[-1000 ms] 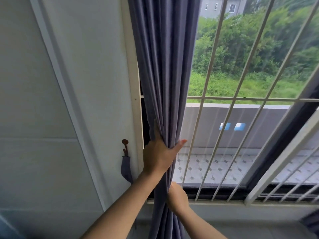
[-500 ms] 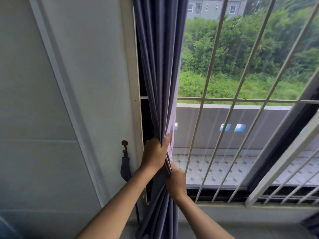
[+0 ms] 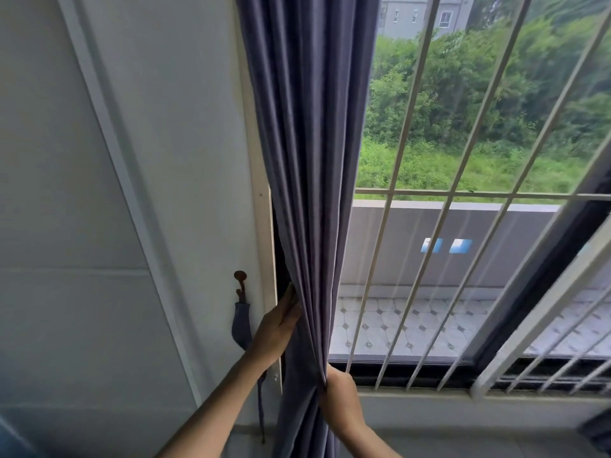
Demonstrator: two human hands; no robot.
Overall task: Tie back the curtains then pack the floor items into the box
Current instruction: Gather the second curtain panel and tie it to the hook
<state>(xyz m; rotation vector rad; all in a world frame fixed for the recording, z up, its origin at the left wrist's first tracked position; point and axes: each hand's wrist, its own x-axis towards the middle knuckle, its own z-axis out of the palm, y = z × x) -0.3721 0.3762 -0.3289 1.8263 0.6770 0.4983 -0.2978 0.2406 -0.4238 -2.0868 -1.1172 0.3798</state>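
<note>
While the curtain (image 3: pixel 307 193) hangs bunched at the window's left edge, the left hand (image 3: pixel 276 328) presses its outer folds with fairly straight fingers and the right hand (image 3: pixel 340 396) pinches the inner edge lower down, likely gathering it for the tieback (image 3: pixel 241 328) hanging from the wall hook (image 3: pixel 240 285). No box or floor items show.

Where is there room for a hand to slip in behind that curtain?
Bare wall lies between the hook with its hanging tie-back and the curtain, where the left hand already reaches. Crowded on the curtain's right: the window bars stand close, and the right hand pinches the folds.
</note>
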